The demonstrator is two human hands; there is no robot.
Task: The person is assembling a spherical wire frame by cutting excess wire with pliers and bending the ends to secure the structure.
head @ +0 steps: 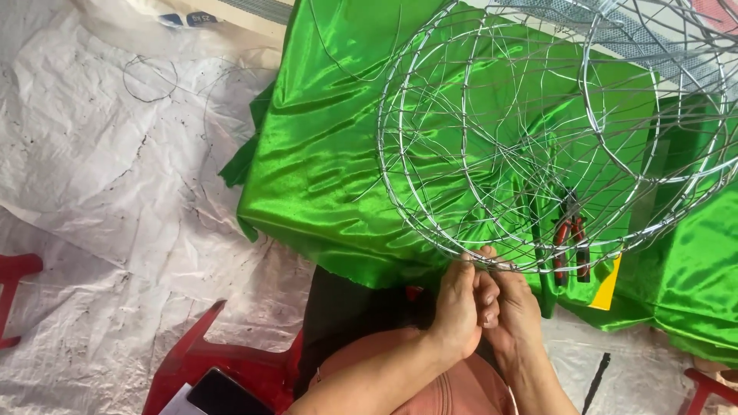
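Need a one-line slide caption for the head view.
Both hands, left hand and right hand, pinch the rim of a wire frame over green satin cloth.

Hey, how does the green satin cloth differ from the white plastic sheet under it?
The green satin cloth is bright green and glossy, lying in soft folds; the white plastic sheet is dull white, crinkled and flecked with dirt. The cloth lies bunched under the wire frame that both the left hand and right hand grip at its rim; the sheet is spread flat and covers far more floor. Both are thin, flexible coverings.
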